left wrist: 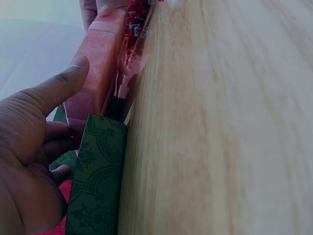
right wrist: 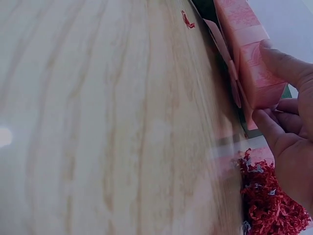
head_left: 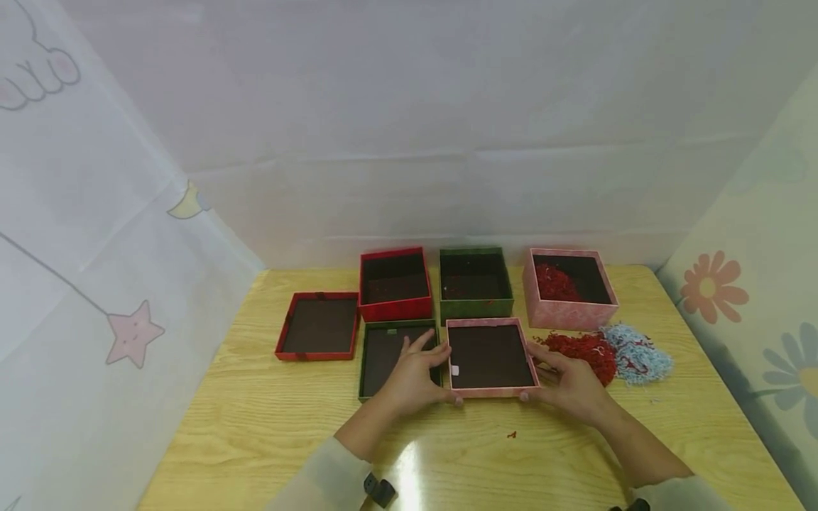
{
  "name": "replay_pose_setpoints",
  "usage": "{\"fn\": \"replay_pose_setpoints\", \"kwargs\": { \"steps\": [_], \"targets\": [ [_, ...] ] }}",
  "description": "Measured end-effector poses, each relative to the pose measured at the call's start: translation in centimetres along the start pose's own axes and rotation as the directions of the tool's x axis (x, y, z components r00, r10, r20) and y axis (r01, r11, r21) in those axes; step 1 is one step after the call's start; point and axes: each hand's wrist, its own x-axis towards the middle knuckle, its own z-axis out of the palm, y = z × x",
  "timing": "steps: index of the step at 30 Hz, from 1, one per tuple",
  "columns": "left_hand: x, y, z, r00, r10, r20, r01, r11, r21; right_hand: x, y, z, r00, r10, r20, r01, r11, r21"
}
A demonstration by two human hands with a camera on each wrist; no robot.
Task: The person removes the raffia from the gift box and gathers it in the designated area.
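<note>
Both hands hold a pink box lid (head_left: 492, 355) by its opposite sides, its dark inside facing up. The left hand (head_left: 414, 376) grips the left side, thumb at the near corner, fingers over the green lid (head_left: 377, 362) beside it. On the other side the right hand (head_left: 571, 387) grips the right edge, thumb near the front corner and fingers curled at the side. In both wrist views the pink lid (left wrist: 100, 58) is raised a little over the table, and a pink ribbon (right wrist: 227, 63) hangs beneath it. A small white tag (head_left: 455, 370) sits inside the lid.
Along the back stand a red box (head_left: 396, 310), a green box (head_left: 476, 308) and a pink box (head_left: 569, 314) with red paper shreds (head_left: 554, 282) inside. A red lid (head_left: 316, 356) lies at left. Red shreds (head_left: 584, 355) and light-blue shreds (head_left: 639, 358) are heaped at right.
</note>
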Motion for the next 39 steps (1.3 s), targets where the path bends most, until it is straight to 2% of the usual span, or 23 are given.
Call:
{"fn": "replay_pose_setpoints", "kwargs": {
  "steps": [7, 18, 25, 34, 39],
  "targets": [
    [0.3, 0.2, 0.4, 1.0, 0.006, 0.014, -0.006, 0.998, 0.064, 0.1, 0.3, 0.0, 0.998, 0.063, 0.03, -0.062, 0.998, -0.033],
    [0.3, 0.6, 0.8, 1.0, 0.005, 0.013, -0.007, 0.979, 0.202, 0.3, 0.5, 0.3, 0.994, 0.086, 0.061, -0.083, 0.996, -0.041],
    [0.2, 0.8, 0.7, 1.0, 0.021, 0.02, -0.026, 0.955, 0.294, 0.3, 0.5, 0.3, 0.996, 0.068, 0.061, -0.063, 0.994, -0.087],
    [0.4, 1.3, 0.2, 0.998, 0.029, 0.048, -0.046, 0.913, 0.404, 0.4, 0.1, -0.1, 0.999, 0.022, 0.037, -0.013, 0.969, -0.245],
    [0.6, 1.6, 0.0, 0.998, 0.031, 0.054, -0.05, 0.918, 0.394, 0.5, -0.3, -0.4, 1.0, 0.006, 0.018, -0.001, 0.96, -0.279]
  ]
}}
